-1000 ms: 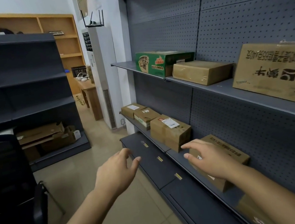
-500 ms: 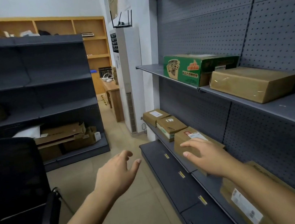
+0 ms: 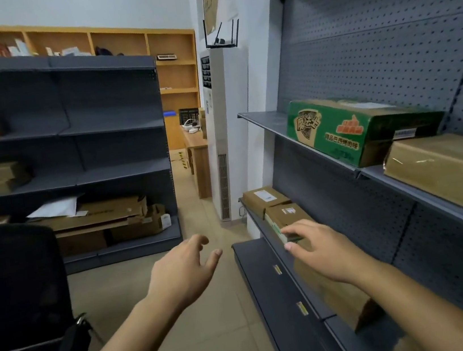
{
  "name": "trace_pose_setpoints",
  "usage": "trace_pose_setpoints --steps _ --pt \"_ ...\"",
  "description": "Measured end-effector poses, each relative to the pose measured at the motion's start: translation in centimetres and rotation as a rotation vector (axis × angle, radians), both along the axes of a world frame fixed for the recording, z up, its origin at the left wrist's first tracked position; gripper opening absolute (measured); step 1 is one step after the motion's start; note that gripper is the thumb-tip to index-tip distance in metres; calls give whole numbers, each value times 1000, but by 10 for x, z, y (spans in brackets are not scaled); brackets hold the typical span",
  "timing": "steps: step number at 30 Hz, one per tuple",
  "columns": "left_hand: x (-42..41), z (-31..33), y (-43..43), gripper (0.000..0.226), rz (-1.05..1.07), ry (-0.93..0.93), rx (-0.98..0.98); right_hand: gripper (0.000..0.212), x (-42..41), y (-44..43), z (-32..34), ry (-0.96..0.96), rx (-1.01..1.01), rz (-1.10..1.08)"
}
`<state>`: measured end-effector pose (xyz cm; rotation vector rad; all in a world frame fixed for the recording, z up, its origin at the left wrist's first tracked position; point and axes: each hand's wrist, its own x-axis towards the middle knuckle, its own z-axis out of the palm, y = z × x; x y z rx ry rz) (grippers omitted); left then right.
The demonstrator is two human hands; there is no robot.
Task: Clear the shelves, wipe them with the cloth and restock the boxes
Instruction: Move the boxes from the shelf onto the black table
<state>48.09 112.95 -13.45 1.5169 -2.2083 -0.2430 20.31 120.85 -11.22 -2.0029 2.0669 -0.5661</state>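
Head-height view down an aisle between grey metal shelving units, with two bare forearms reaching forward.

Nearest, the left hand [image 3: 184, 271] hangs over the tiled floor [image 3: 218, 341] with fingers loosely spread and holds nothing. The right hand [image 3: 321, 249] reaches over the low shelf [image 3: 286, 273] on the right, its fingers [image 3: 289, 246] spread and holding nothing. The fingertips lie over the near edge of a small cardboard box [image 3: 288, 215]; whether they touch it cannot be told. A larger cardboard box [image 3: 330, 292] sits on the same shelf under the right wrist and forearm. A black office chair [image 3: 18, 294] fills the lower left corner.

Further along the low shelf, just beyond the small box, sits another cardboard box with a white label [image 3: 263, 199]. On the upper shelf [image 3: 274, 127] are a green printed box [image 3: 348, 129] and, nearer the camera, a plain brown box [image 3: 447, 171].

Across the aisle, the opposite shelving [image 3: 113, 126] holds flattened cardboard and a few boxes. Beyond stand a tall white air conditioner [image 3: 220, 147] and a wooden bookcase [image 3: 177, 73].

No cloth is in view. Boxes sit on both right-hand shelves and nothing is being carried, so the work looks to be at the clearing stage, with the small box the likely next pick. Wiping and restocking appear to be still ahead.
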Motion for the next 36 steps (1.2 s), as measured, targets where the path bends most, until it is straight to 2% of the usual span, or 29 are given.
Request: trace_pose_setpoints --steps 7,20,28,36 --pt "4 -5 -99 52 -15 -3 -27 40 10 -92 -5 26 -5 2" --pt "-7 16 -285 53 -155 -2 -76 39 13 -236 6 47 -22 -157" --pt "-68 23 -364 49 -299 34 -103 37 -29 -288 27 94 -49 -269" --pt "-155 44 -450 56 -398 69 -171 43 -87 -338 58 141 -133 -345"
